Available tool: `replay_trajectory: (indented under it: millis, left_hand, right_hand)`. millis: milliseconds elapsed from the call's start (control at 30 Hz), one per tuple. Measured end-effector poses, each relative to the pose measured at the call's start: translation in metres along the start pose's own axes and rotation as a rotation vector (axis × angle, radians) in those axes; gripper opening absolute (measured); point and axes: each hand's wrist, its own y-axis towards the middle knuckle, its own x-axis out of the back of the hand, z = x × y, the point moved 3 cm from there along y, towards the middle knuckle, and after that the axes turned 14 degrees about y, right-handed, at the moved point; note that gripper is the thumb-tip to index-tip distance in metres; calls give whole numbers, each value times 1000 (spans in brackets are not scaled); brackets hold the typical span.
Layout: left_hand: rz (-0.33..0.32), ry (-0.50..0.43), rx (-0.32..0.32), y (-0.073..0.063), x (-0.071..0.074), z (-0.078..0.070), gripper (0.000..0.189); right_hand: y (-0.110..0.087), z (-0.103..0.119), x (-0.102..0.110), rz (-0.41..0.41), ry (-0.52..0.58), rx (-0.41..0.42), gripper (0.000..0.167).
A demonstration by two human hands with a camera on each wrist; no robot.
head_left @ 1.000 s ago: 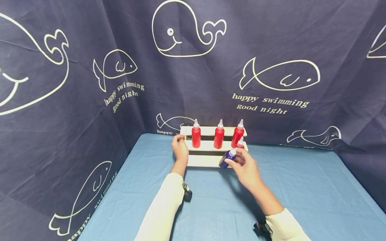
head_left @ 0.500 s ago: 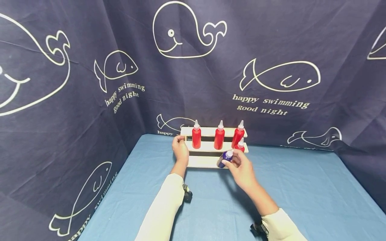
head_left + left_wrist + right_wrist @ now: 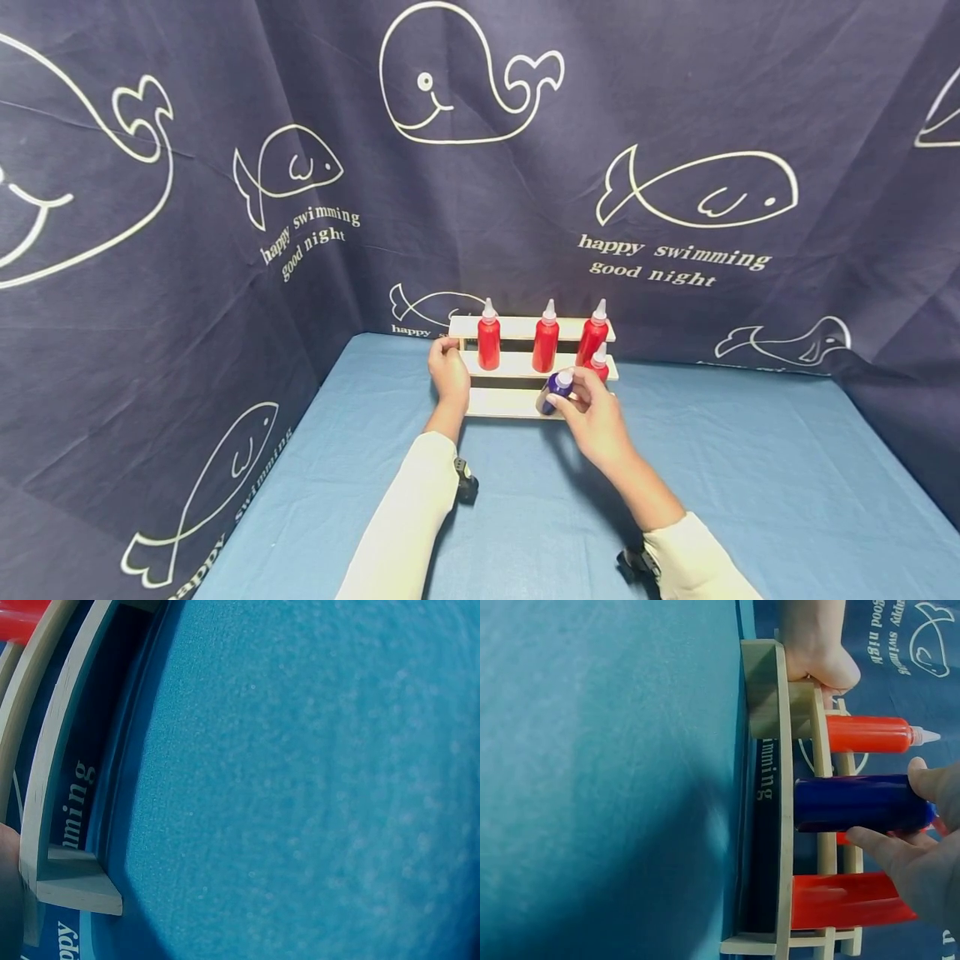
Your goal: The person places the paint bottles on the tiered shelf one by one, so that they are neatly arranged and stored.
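Note:
A three-step wooden rack (image 3: 480,403) stands at the back of the table. My left hand (image 3: 450,375) grips its left end, the fingers partly hidden behind the side. My right hand (image 3: 600,421) holds a dark blue squeeze bottle (image 3: 855,802) with a white nozzle cap (image 3: 564,378) between thumb and fingers. The bottle leans slightly, its base at the lowest shelf (image 3: 785,765); whether it bears weight there I cannot tell. Three red squeeze bottles, one at the left (image 3: 489,343), stand on the middle shelf. Another red bottle (image 3: 840,900) stands on the lowest shelf's right, partly behind my right hand.
Blue cloth (image 3: 525,517) covers the table in front of the rack and to both sides. A dark curtain (image 3: 480,217) with fish and whale drawings hangs right behind the rack and along the left.
My right hand has moved left with the blue bottle along the front of the lowest shelf, and the bottle is a little more upright. My left hand stays on the rack's end.

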Motion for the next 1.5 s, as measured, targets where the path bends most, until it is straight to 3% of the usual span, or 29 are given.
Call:
replay_trajectory:
  millis: [267, 600, 933, 1333, 1500]
  left_hand:
    - [0, -4, -8, 0, 0, 1, 23]
    - [7, -13, 3, -1, 0, 0, 22]
    - [1, -14, -5, -1, 0, 1, 22]
    - [6, 5, -16, 0, 1, -2, 22]
    - [12, -12, -15, 0, 1, -3, 21]
  right_hand:
    - [8, 1, -4, 44, -59, -31, 54]
    - [13, -8, -13, 59, -55, -60, 57]
    - [12, -11, -18, 57, -44, -16, 63]
    - [14, -12, -19, 66, -136, 23, 65]
    - [13, -14, -19, 68, -147, -9, 67]
